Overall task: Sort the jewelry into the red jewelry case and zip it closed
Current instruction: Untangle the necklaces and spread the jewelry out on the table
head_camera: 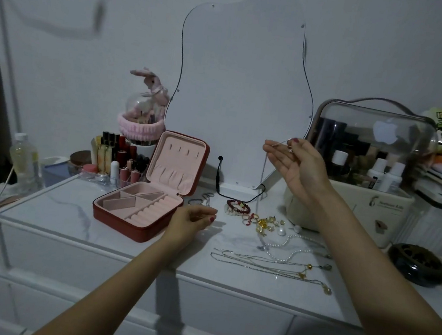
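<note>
On the left half of the white desk [75, 213] sits the red jewelry case [142, 207], unzipped, lid upright, its pink lining showing ring rolls and empty compartments. Just right of it the left hand [190, 223] hovers, fingers loosely curled, holding nothing I can make out. Farther right, the raised right hand [297, 162] pinches a thin silver chain [262, 172] dangling above loose rings, beads and necklaces [272, 262].

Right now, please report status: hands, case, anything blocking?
Right hand pinches a thin chain, raised. Left hand holds nothing, beside red jewelry case. Case open, unzipped. Nothing blocking it.
</note>
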